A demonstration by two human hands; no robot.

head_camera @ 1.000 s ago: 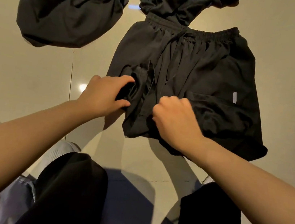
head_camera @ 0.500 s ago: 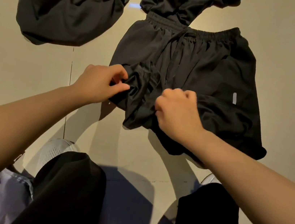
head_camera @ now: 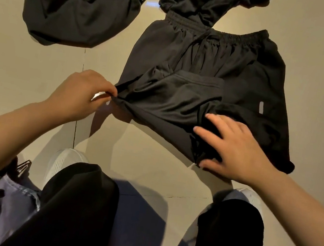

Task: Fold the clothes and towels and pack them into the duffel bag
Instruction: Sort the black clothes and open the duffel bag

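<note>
Black shorts (head_camera: 216, 72) lie on the floor between my hands, left hand (head_camera: 81, 95) pinching a leg hem, right hand (head_camera: 234, 149) spread flat on the other leg; I judge flattening underway, folding across next.

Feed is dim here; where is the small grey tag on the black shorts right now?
In the head view, the small grey tag sits right of centre on the black drawstring shorts, just beyond the right hand pressing the hem.
</note>
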